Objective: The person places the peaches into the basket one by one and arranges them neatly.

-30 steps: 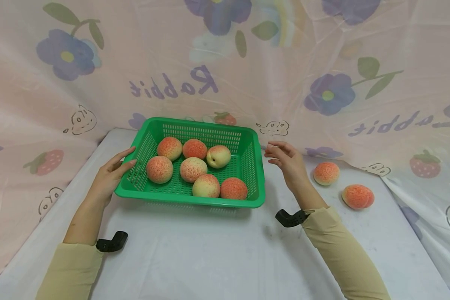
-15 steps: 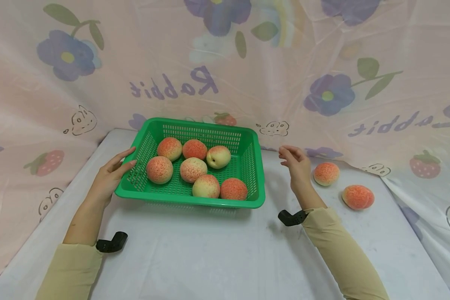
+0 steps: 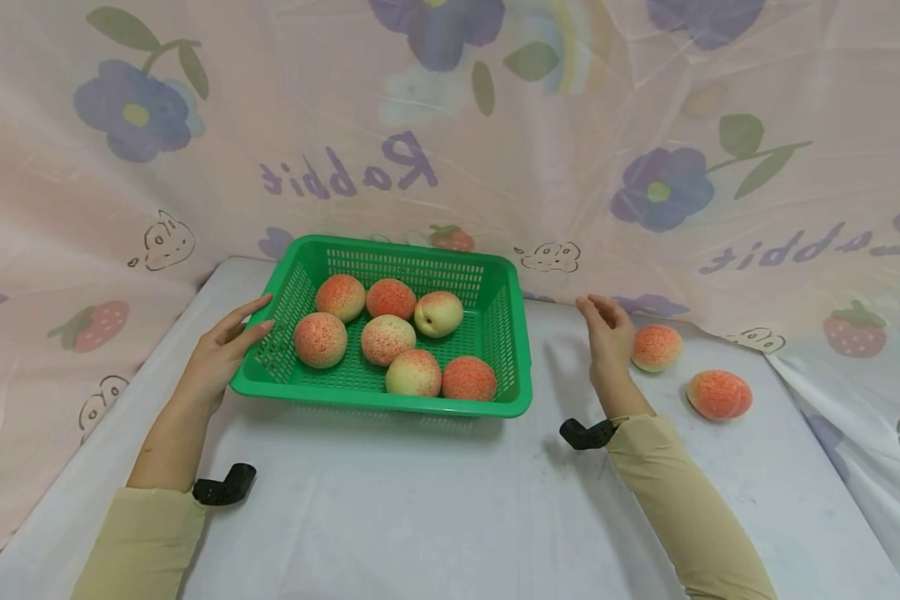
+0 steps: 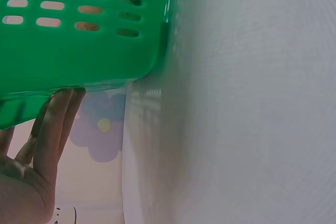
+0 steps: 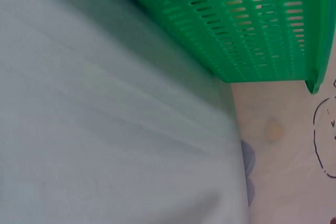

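Note:
In the head view a green plastic basket (image 3: 378, 400) with slotted walls holds several peaches, one being a red-speckled peach (image 3: 320, 340) at its left. My left hand (image 3: 213, 358) rests its thumb and fingertips against the basket's left rim. In the left wrist view its fairly straight fingers (image 4: 52, 129) touch the rim from outside. My right hand (image 3: 610, 346) hovers right of the basket, apart from it, fingers loosely bent and holding nothing. Just right of that hand lies a loose peach (image 3: 656, 347), partly overlapped by it. Another peach (image 3: 720, 394) lies farther right.
A white cloth-covered table (image 3: 420, 508) lies under everything. Behind it hangs a pale printed curtain (image 3: 495, 192) with flowers and lettering. Black wrist mounts (image 3: 225, 485) sit at both cuffs. In the right wrist view, the basket's slotted wall (image 5: 231, 30) fills the upper right.
My right hand has moved right, away from the basket's right rim and toward the loose peaches. The left hand and the basket have stayed in place.

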Available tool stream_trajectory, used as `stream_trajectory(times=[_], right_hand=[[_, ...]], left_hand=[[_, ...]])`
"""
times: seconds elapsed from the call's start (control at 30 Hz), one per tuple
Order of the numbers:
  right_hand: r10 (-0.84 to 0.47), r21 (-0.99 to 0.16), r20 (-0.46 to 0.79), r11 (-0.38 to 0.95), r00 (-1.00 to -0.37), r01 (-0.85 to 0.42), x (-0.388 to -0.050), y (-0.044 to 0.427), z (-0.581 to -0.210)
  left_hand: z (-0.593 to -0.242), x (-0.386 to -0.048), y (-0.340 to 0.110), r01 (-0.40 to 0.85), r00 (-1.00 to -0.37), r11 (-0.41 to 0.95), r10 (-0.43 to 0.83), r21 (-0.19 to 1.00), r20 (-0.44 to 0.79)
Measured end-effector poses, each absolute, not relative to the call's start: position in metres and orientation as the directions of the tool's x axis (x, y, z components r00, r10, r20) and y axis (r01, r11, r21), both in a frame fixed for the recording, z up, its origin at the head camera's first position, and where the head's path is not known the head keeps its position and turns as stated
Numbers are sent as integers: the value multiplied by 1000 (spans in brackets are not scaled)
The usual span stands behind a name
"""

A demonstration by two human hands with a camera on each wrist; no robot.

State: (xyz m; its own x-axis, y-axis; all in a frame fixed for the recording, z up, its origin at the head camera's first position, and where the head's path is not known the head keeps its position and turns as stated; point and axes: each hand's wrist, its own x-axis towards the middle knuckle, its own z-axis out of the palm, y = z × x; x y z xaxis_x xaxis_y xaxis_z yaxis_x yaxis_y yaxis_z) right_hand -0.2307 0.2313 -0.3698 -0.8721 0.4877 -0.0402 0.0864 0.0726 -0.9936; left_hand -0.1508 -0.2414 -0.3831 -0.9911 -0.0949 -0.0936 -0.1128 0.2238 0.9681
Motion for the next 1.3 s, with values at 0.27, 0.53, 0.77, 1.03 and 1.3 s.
stream_trajectory(times=[0.27, 0.53, 0.77, 1.03, 1.3], right_hand=[[526, -985, -39, 120, -849, 120, -231, 241, -374], [572, -981, -19, 147, -820, 126, -231, 246, -378], [595, -961, -62, 181, -801, 208, -233, 252, -379], [618, -947, -30, 234, -785, 221, -234, 259, -383], [675, -931, 50, 298, -736, 210, -234, 268, -383]], left_hand=[[-383, -151, -242, -116, -991, 229, -94, 966, -97], [-381, -150, -242, -113, -991, 227, -94, 967, -94], [-383, -151, -242, -115, -991, 229, -96, 967, -95], [-384, -152, -242, -125, -990, 214, -93, 969, -107], [-384, -152, -242, -130, -989, 220, -97, 967, -111]])
